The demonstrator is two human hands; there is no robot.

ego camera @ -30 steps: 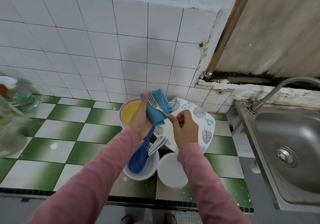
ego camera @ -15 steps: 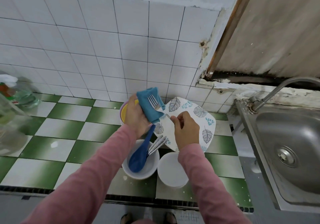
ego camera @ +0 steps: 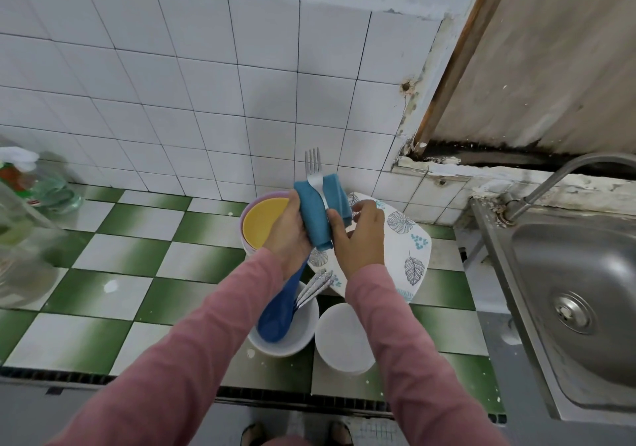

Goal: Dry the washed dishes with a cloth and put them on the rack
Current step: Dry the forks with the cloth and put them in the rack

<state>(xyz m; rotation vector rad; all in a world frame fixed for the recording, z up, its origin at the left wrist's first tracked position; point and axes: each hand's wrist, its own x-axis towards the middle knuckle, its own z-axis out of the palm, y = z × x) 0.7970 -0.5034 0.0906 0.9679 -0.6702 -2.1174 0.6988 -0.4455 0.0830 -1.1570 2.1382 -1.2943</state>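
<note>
My left hand (ego camera: 287, 234) grips a blue cloth (ego camera: 315, 218) wrapped round the handle of a metal fork (ego camera: 314, 170), whose tines stick up above the cloth. My right hand (ego camera: 361, 235) holds the fork's lower handle and the cloth's right fold. Below them a white bowl (ego camera: 303, 339) holds a blue spoon (ego camera: 277, 318) and several metal utensils (ego camera: 315, 287). A leaf-patterned plate (ego camera: 409, 249) leans behind my right hand. A yellow plate (ego camera: 263, 220) lies in a pink bowl (ego camera: 246, 211) on the left. An upturned white bowl (ego camera: 340, 337) sits at the front.
The dishes stand on a green-and-white tiled counter (ego camera: 137, 256) against a white tiled wall. A steel sink (ego camera: 585, 294) with a tap (ego camera: 564, 177) is on the right. A soap bottle (ego camera: 34, 187) and a clear container (ego camera: 20, 259) stand at the far left.
The fork has turned from slanting to upright, and its tines now stand clear above the cloth. Both hands have closed in together on the handle.
</note>
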